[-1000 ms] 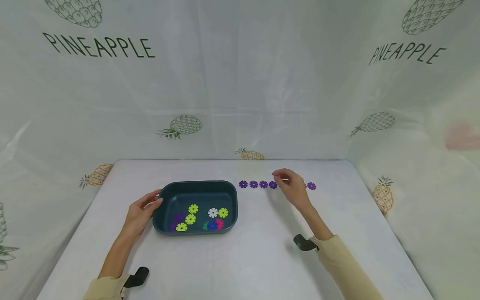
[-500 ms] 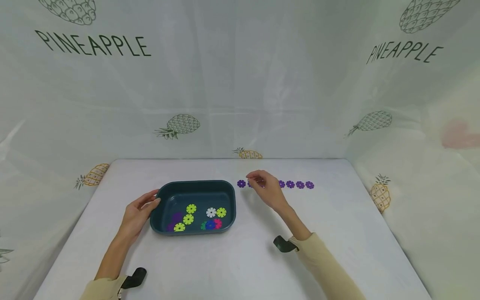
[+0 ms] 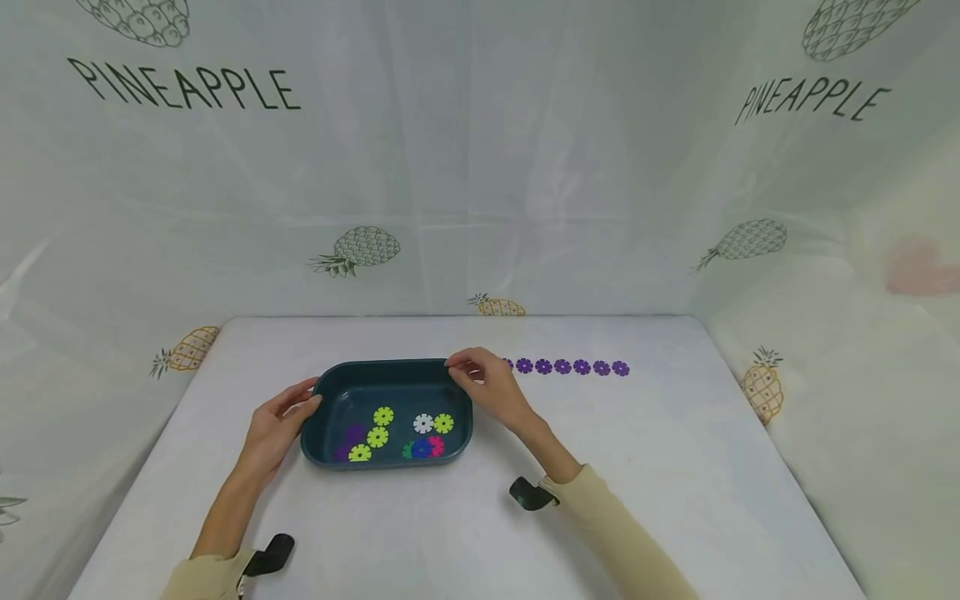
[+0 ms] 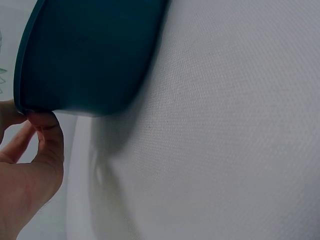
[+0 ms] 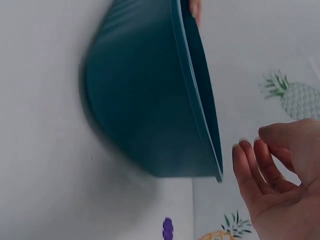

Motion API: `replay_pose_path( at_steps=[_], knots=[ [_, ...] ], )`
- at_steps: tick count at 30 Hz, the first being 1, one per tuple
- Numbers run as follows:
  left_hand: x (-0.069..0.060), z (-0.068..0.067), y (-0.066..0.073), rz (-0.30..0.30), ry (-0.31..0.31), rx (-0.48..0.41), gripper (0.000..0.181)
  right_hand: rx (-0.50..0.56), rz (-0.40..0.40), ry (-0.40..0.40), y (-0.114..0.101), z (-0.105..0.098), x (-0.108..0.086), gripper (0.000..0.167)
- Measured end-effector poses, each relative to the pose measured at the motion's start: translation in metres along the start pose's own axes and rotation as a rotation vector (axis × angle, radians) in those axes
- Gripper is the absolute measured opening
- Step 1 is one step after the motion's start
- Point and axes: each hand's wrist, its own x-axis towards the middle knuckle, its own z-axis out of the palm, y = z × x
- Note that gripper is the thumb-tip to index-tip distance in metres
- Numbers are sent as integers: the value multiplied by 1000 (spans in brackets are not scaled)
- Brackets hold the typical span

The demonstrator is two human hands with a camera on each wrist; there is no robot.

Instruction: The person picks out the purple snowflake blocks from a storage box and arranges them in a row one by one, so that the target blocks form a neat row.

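Observation:
My left hand (image 3: 272, 433) pinches the left rim of a dark teal plastic basin (image 3: 397, 385), thumb on one side and fingers on the other in the left wrist view. Inside lie yellow snowflake discs (image 3: 377, 437), a white disc (image 3: 423, 423), dark purple ones (image 3: 355, 434), and an overlapping blue disc (image 3: 422, 448), pink disc (image 3: 437, 446) and green disc. My right hand (image 3: 495, 392) hovers by the basin's far right corner. In the right wrist view its fingers are loosely bent, with nothing visible between them and the thumb.
A row of several purple snowflake discs (image 3: 562, 367) runs along the table right of the basin; its left end is behind my right hand. The white table (image 3: 675, 500) meets a curtain (image 3: 570, 208) printed with pineapples at the back and sides.
My right hand has moved left along the purple row to the basin's right corner, uncovering discs on the right. My left hand keeps its grip on the basin.

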Motion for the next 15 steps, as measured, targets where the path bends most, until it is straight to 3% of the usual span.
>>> replay_pose_path(
  at_steps=[15],
  knots=[
    [0,0,-1,0,-9,-5,60,12,-113,-169,-18,61,9,20]
  ],
)
